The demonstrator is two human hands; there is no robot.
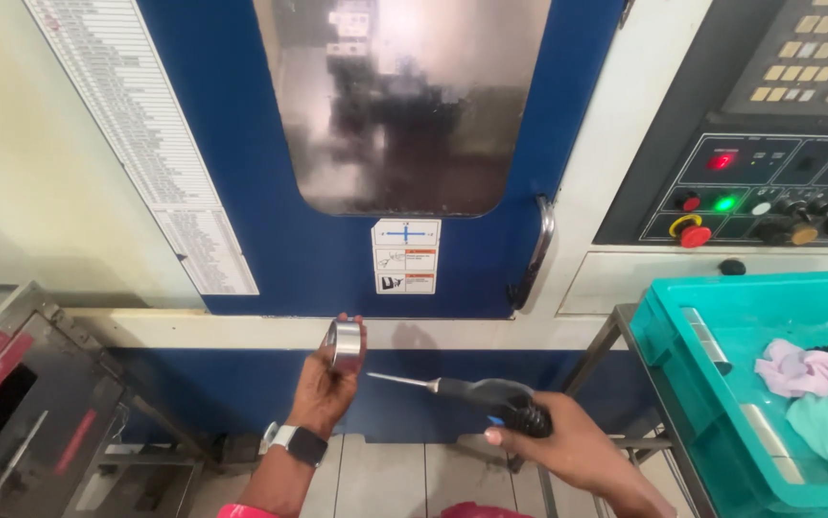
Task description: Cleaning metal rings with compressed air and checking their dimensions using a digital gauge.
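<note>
My left hand (326, 388) holds up a short shiny metal ring (344, 344) between thumb and fingers, in front of the blue machine door (270, 249). A watch sits on that wrist. My right hand (567, 443) grips a black-handled air blow gun (490, 393). Its thin metal nozzle points left toward the ring, the tip a short way from it and not touching.
The closed blue door has a window (404, 96) and a metal handle (535, 251). A control panel (769, 192) with knobs and buttons is at the right. A teal crate (692, 326) with cloths stands on a metal stand at lower right. A grey metal unit (30, 412) is at lower left.
</note>
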